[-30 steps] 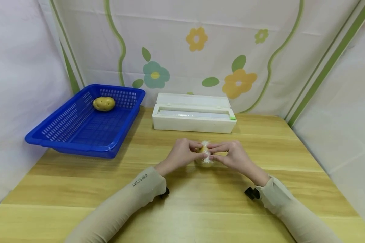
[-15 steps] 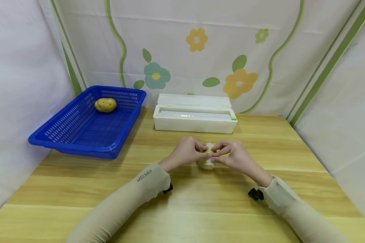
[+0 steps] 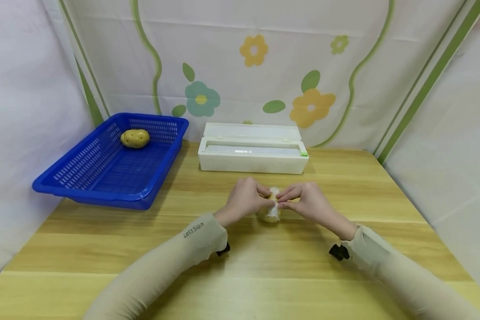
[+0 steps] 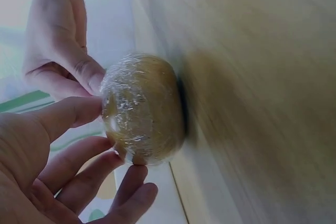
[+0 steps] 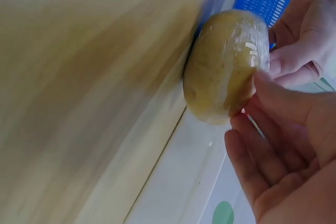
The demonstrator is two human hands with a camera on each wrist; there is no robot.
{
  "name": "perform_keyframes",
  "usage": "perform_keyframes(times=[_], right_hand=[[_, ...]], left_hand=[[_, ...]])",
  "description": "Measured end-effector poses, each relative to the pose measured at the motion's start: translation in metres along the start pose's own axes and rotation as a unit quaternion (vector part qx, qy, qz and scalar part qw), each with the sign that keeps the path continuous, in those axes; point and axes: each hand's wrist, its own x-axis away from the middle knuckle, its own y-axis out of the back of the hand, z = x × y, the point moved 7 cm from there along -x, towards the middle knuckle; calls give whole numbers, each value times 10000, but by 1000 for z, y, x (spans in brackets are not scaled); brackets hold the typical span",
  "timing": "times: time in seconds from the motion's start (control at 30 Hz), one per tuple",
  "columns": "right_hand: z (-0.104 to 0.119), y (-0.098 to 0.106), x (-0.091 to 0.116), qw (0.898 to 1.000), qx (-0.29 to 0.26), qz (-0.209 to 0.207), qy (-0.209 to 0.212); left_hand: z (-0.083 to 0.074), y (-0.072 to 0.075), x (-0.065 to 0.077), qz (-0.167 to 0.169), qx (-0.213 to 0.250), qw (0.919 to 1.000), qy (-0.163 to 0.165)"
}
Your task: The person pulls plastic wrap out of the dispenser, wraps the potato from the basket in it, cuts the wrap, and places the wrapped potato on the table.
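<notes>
A potato (image 3: 270, 214) wrapped in clear, crinkled plastic film stands on the wooden table between my two hands. In the left wrist view the bunched film on the potato (image 4: 144, 108) faces the fingers. My left hand (image 3: 245, 201) holds it from the left, thumb on the film and fingertips along the far side. From the right, my right hand (image 3: 311, 202) pinches at the film near the top; in the right wrist view the thumb (image 5: 273, 95) presses on the potato and some fingers stay off it. The fingers partly hide the potato in the head view.
At the back left stands a blue plastic basket (image 3: 124, 171) with an unwrapped potato (image 3: 135, 138) inside. Behind my hands sits a long white cling film box (image 3: 253, 161), its lid raised. A flowered cloth (image 3: 224, 53) hangs behind the table (image 3: 240, 284).
The fingers of both hands have shifted slightly over the film, the right fingertips drawing closer together. The wrapped potato stays in nearly the same place; the head view has shifted a little.
</notes>
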Motion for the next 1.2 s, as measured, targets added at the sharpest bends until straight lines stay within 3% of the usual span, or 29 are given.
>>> perform_keyframes(times=[0.27, 0.43, 0.63, 0.87, 1.2], right_hand=[[-3, 0, -6, 9960, -39, -21, -890], [0, 1, -6, 9931, -7, 6, -1174], [-4, 0, -5, 9911, -153, 40, -1320], [-6, 1, -6, 9900, -163, 52, -1402], [-6, 1, -7, 9908, -75, 81, -1346]], left_hand=[[2, 0, 0, -61, -16, 9997, -217], [0, -2, 1, -35, -46, 9987, -501], [-2, -3, 2, -41, -137, 9966, -808], [-3, -4, 5, -433, -4, 9944, -967], [-4, -5, 8, -620, 22, 9938, -927]])
